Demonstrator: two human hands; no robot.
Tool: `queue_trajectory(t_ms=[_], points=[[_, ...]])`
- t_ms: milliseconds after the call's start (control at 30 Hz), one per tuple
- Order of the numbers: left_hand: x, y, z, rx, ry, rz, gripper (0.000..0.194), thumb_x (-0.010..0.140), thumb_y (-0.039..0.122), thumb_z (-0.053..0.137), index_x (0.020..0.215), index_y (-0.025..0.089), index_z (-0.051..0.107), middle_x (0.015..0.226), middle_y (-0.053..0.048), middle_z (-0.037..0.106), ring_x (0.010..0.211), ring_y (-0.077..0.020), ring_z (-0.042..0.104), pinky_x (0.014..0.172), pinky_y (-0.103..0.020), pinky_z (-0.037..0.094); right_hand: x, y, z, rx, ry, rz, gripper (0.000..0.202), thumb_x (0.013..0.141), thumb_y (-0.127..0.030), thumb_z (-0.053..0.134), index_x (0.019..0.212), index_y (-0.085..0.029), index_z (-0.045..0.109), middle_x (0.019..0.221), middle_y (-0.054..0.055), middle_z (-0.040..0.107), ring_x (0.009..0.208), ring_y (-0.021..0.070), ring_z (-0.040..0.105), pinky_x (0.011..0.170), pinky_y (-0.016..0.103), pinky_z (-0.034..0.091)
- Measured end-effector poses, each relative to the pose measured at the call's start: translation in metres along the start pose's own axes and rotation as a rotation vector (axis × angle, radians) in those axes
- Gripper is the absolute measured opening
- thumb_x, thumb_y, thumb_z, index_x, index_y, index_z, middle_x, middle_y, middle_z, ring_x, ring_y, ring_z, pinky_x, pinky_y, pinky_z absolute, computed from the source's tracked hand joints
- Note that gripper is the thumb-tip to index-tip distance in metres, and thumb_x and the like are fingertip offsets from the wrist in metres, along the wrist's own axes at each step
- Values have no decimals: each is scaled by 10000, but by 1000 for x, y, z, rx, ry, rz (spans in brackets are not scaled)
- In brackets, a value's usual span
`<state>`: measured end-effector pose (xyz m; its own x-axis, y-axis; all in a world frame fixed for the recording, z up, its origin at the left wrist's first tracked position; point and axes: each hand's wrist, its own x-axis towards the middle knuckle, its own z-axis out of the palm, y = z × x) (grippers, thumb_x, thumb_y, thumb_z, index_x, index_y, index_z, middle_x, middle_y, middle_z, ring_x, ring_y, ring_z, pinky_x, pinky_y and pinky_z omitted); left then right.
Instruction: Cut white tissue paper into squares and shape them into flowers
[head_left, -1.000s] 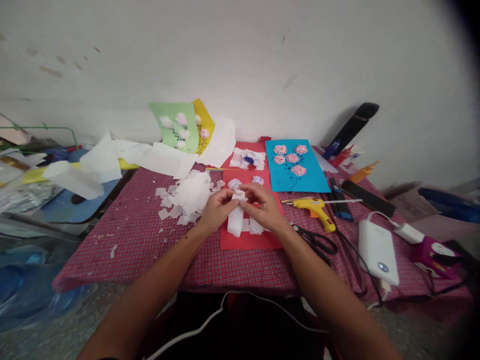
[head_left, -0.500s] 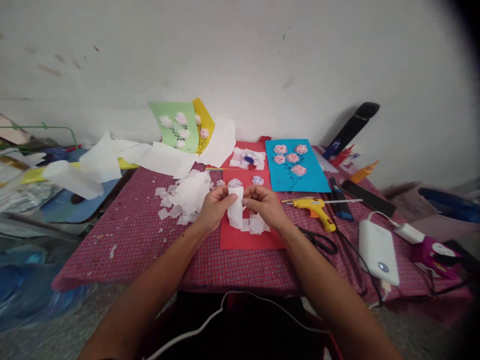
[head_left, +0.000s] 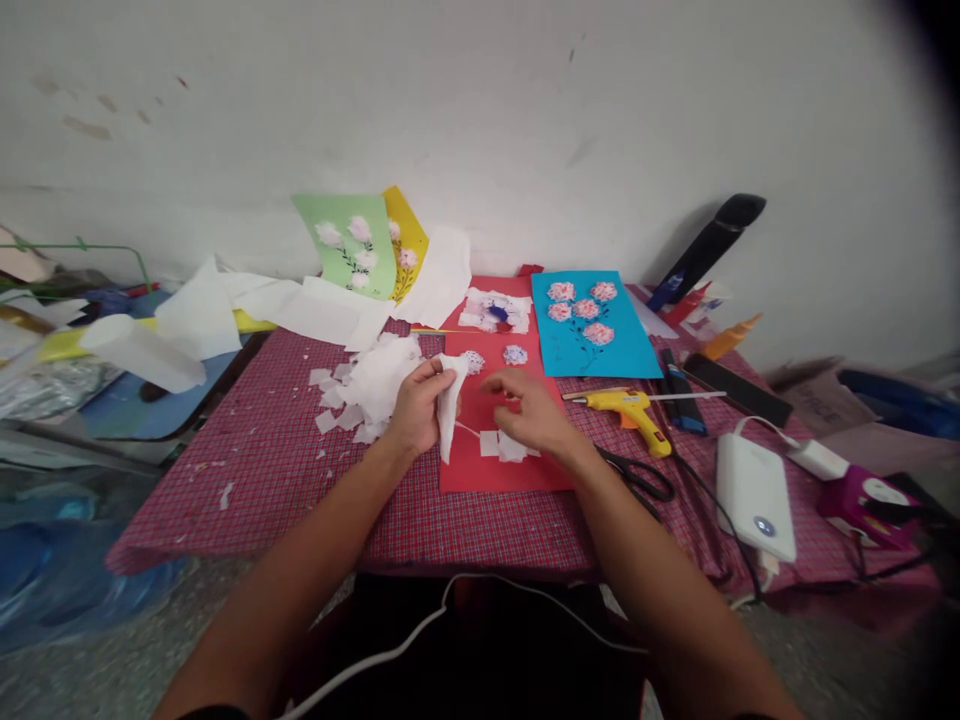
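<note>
My left hand (head_left: 424, 405) is closed on a folded strip of white tissue paper (head_left: 450, 410), tilted over the left edge of a red sheet of paper (head_left: 480, 480). My right hand (head_left: 525, 405) hovers over the same sheet, thumb and fingers bent and apart, slightly blurred, with nothing visible between them. Below it, cut white tissue squares (head_left: 510, 446) lie on the red sheet. Two speckled tissue flowers, one a blue-dotted puff (head_left: 515, 355), sit farther up. Behind them is a paint-stained tissue pad (head_left: 495, 312). A pile of tissue pieces (head_left: 382, 380) lies left of my left hand.
On the right are a yellow glue gun (head_left: 630, 412), black scissors (head_left: 637, 475) and a white power bank (head_left: 755, 495) with cables. A blue flower card (head_left: 637, 345) lies behind. At the back left stand a green card (head_left: 345, 240) and loose white paper (head_left: 337, 310).
My right hand has let go of the tissue strip and moved slightly apart from it. My left hand has turned the strip edge-on and shifted it a little left.
</note>
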<state>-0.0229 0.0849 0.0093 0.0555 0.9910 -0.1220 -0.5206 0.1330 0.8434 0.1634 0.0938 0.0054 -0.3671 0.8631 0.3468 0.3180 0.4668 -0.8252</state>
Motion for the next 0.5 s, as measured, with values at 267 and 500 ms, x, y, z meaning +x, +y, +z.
queue_trajectory(t_ms=[267, 500], points=[[2, 0, 1, -48, 12, 37, 277, 697, 267, 795, 790, 194, 545, 569, 54, 524, 481, -101, 497, 458, -232, 363, -6, -12, 1, 95, -431, -17, 472, 822, -378, 755, 1242, -213, 616, 1201, 85, 690, 1052, 248, 648, 927, 392, 508], [4, 4, -4, -198, -52, 39, 264, 772, 228, 743, 770, 203, 481, 574, 51, 499, 486, -88, 463, 485, -226, 354, -7, -3, 15, -30, -198, 87, 148, 829, -146, 594, 963, -205, 615, 868, 13, 673, 758, 165, 597, 656, 279, 446]])
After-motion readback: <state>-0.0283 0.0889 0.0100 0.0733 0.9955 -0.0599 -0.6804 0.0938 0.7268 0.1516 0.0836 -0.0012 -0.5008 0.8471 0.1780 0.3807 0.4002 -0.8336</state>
